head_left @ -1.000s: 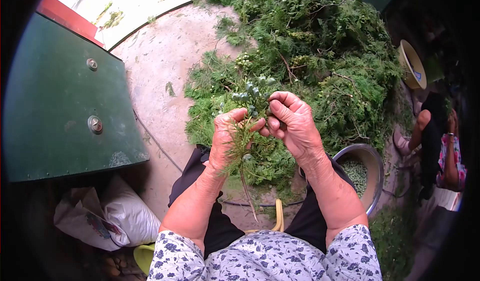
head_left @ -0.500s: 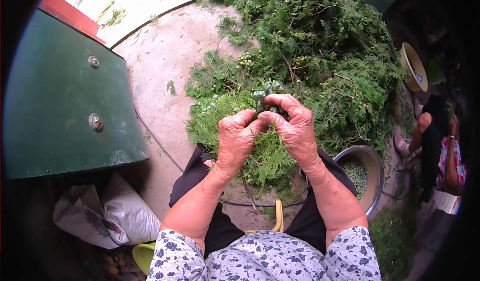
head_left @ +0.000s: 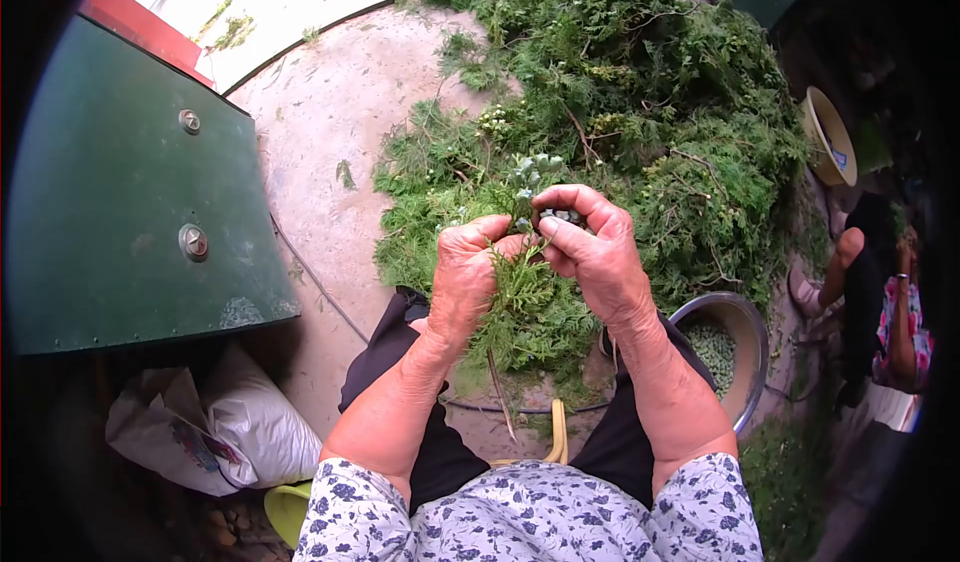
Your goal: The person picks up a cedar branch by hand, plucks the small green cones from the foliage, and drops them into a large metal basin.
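In front of my lap, my left hand (head_left: 465, 270) pinches a green arborvitae branch (head_left: 522, 287), its bare brown stem hanging down between my knees. Pale blue-green cones (head_left: 532, 170) cluster at the branch's upper end, just past my fingertips. My right hand (head_left: 603, 250) is curled beside the branch, thumb and forefinger bent together. Several picked cones (head_left: 568, 216) show inside its fingers. To the right of my knee, a metal basin (head_left: 762, 347) holds many small green cones (head_left: 712, 352).
A large heap of cut arborvitae branches (head_left: 690, 112) spreads ahead and right. A green metal panel (head_left: 130, 192) stands at left, above white sacks (head_left: 260, 422). A yellowish basin (head_left: 812, 132) is at far right, near another person's arm (head_left: 903, 327). A dark cable (head_left: 320, 287) crosses the floor.
My right hand has shifted slightly right, apart from my left, with the cones in its fingers. The branch in my left hand has tilted more upright, showing its cone tip.
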A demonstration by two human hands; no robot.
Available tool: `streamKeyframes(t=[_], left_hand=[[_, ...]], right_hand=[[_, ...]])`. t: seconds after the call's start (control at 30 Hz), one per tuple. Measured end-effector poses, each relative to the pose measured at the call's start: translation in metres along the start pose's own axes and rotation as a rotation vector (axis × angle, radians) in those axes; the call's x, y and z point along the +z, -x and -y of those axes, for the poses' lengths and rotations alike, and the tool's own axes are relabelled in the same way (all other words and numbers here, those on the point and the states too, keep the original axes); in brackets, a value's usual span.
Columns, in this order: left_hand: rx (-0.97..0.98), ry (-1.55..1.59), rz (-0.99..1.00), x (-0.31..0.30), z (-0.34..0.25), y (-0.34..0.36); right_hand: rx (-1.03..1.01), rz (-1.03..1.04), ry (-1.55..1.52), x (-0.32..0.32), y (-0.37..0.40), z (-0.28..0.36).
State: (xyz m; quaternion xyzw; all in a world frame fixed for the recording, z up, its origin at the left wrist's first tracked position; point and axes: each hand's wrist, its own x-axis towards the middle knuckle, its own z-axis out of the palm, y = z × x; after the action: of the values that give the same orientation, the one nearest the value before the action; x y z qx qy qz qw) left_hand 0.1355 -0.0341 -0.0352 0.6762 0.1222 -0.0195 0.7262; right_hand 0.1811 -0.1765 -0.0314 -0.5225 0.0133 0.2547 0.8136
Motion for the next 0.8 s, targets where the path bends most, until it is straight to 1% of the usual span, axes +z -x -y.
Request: streamKeyframes(t=[0.07, 0.1, 0.13, 0.23, 0.27, 0.3, 0.37, 0.4, 0.43, 0.5, 0.57, 0.63, 0.7, 0.77, 0.8], left_hand=[[0.008, -0.037, -0.003, 0.0, 0.001, 0.0], [0.088, -0.102, -0.001, -0.002, 0.005, -0.001], [0.168, -0.168, 0.001, -0.004, 0.009, -0.002], [0.215, -0.133, 0.011, -0.001, 0.018, -0.004], [0.232, -0.168, 0.033, -0.002, 0.016, -0.003], [0.232, -0.168, 0.033, -0.002, 0.014, -0.002], [-0.008, 0.041, 0.032, -0.002, 0.009, 0.001], [-0.027, 0.061, 0.071, -0.003, 0.005, 0.0], [-0.027, 0.062, 0.07, -0.002, 0.002, -0.001], [-0.019, 0.069, 0.088, -0.002, -0.001, -0.001], [0.012, 0.037, 0.099, -0.006, 0.01, -0.007], [0.075, 0.003, 0.053, -0.009, 0.021, -0.013], [0.074, -0.014, 0.034, -0.009, 0.019, -0.012], [0.074, 0.038, 0.045, -0.007, 0.013, -0.01], [0.041, 0.19, 0.037, -0.002, 0.006, -0.006]], right_hand=[[-0.263, 0.036, 0.401, -0.001, -0.001, -0.006], [-0.394, 0.055, 0.602, 0.0, -0.001, -0.008], [-0.436, 0.026, 0.67, 0.005, 0.001, -0.004], [-0.484, 0.033, 0.721, 0.0, -0.003, -0.011], [-0.359, 0.008, 0.642, 0.001, -0.001, -0.01], [-0.358, 0.007, 0.642, 0.002, 0.001, -0.005], [0.062, 0.008, 0.236, 0.002, 0.005, 0.007], [0.096, 0.006, 0.043, -0.003, 0.003, 0.005], [0.097, 0.007, 0.044, -0.006, 0.002, 0.005], [0.012, 0.016, -0.208, -0.011, 0.001, 0.007], [-0.007, 0.008, -0.112, -0.024, 0.004, 0.018], [-0.081, -0.087, -0.08, -0.038, 0.009, 0.03], [-0.1, -0.141, -0.037, -0.063, 0.02, 0.042], [-0.166, -0.272, 0.008, -0.09, 0.04, 0.053], [-0.185, -0.373, 0.067, -0.108, 0.052, 0.055]])
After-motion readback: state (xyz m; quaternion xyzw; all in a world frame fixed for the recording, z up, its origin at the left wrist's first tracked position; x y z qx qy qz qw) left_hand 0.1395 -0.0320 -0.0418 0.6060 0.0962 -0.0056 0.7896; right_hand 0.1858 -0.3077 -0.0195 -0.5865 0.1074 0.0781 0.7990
